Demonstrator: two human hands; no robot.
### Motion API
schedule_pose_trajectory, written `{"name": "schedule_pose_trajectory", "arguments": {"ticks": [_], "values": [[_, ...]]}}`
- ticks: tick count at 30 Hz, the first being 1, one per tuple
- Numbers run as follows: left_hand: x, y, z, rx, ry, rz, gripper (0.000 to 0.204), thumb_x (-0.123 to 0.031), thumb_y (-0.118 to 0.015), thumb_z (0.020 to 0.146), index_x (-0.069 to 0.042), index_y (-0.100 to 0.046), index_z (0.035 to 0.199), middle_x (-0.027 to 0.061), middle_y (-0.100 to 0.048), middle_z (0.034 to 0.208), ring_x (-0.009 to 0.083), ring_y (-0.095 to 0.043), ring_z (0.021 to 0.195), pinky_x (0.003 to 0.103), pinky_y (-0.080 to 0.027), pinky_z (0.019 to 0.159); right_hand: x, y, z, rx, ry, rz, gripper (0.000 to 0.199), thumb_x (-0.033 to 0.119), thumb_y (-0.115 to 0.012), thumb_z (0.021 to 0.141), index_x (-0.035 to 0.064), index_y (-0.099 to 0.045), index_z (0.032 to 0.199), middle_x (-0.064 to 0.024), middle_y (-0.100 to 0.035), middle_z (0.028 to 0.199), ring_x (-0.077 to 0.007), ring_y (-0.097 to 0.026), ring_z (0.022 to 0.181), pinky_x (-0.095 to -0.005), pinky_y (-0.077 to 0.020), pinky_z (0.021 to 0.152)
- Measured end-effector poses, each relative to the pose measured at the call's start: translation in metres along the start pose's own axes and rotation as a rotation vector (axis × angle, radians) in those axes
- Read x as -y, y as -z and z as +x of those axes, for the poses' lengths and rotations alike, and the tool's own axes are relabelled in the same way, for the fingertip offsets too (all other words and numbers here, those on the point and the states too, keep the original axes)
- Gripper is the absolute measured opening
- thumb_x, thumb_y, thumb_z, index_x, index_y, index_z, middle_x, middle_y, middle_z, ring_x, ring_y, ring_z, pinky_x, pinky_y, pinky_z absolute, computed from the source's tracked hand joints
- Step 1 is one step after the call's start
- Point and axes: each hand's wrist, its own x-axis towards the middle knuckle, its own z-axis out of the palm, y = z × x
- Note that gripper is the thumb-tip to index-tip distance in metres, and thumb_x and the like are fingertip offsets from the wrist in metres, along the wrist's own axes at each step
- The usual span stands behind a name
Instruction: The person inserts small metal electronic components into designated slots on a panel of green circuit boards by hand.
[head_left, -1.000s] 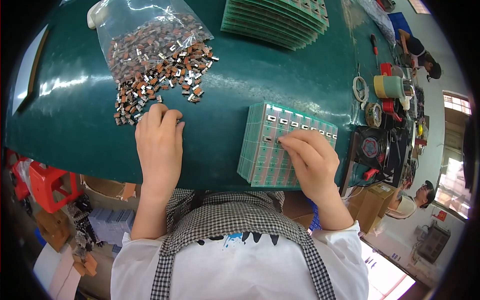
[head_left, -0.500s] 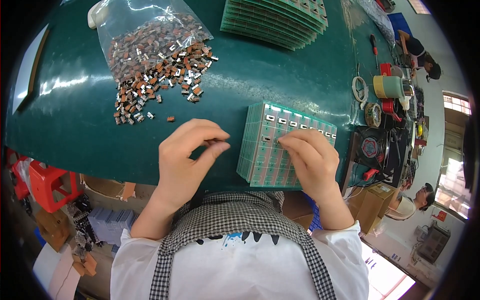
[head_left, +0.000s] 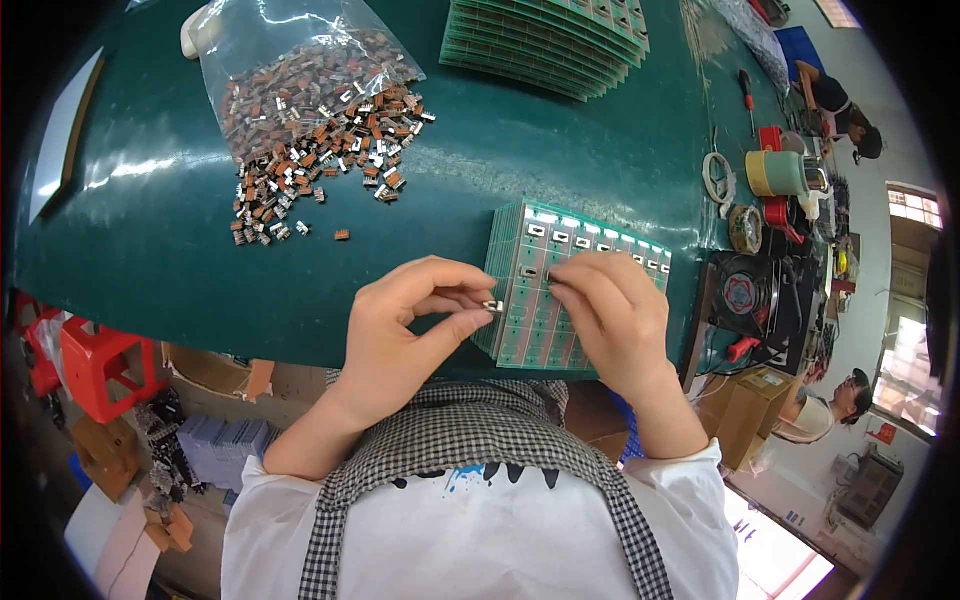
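Note:
A stack of green circuit board panels (head_left: pixel 520 318) lies in front of me, its top panel marked off in rows. Small metal slide switches (head_left: pixel 536 231) fill the far row, and one more slide switch (head_left: pixel 528 272) sits in the second row. My left hand (head_left: pixel 415 325) pinches a loose slide switch (head_left: pixel 492 306) just off the stack's left edge. Over the second row, my right hand (head_left: pixel 615 315) has thumb and fingers closed on a slide switch at the panel, mostly hidden by the fingertips.
A clear plastic bag (head_left: pixel 300 70) spills a heap of slide switches (head_left: pixel 300 165) at the far left. Another stack of panels (head_left: pixel 545 45) stands at the back. Tape rolls (head_left: pixel 745 230), a fan (head_left: pixel 742 292) and a screwdriver (head_left: pixel 747 90) lie right. Other people (head_left: pixel 840 115) are beyond.
My left hand has moved right and toward the stack, with a slide switch now showing at its fingertips. My right hand has shifted slightly left, still at the second row.

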Motion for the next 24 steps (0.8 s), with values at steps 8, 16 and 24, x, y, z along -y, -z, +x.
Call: {"name": "schedule_pose_trajectory", "arguments": {"ticks": [8,16,24], "values": [[-0.007,-0.016,-0.003,0.086,0.011,0.050,0.032,0.007,-0.065,0.083,0.000,-0.062,0.114,0.0104,-0.066,0.100,0.0151,-0.067,0.092,0.027,-0.057,0.082,0.025,0.014,-0.004,0.076,-0.120,0.457,0.028,0.000,-0.076,0.074,0.0037,-0.067,0.100,-0.0100,-0.067,0.095,-0.0223,-0.067,0.083,-0.0293,-0.0542,0.065],[-0.007,-0.018,-0.004,0.157,0.122,-0.102,0.029,0.005,-0.062,0.087,0.000,-0.060,0.115,0.0109,-0.066,0.101,0.0149,-0.066,0.095,0.028,-0.056,0.083,0.016,0.015,-0.010,0.182,-0.293,0.845,0.023,-0.003,-0.073,0.079,0.0020,-0.070,0.101,-0.0094,-0.068,0.094,-0.0179,-0.067,0.083,-0.0264,-0.0543,0.067],[-0.010,-0.021,-0.005,0.253,0.228,-0.358,0.032,0.008,-0.062,0.086,0.004,-0.055,0.117,0.0124,-0.064,0.100,0.0159,-0.066,0.092,0.027,-0.055,0.082,0.009,0.015,-0.010,0.129,-0.077,0.784,0.022,0.001,-0.075,0.076,0.0022,-0.070,0.097,-0.0102,-0.069,0.091,-0.0193,-0.067,0.084,-0.0296,-0.0529,0.071]]}}
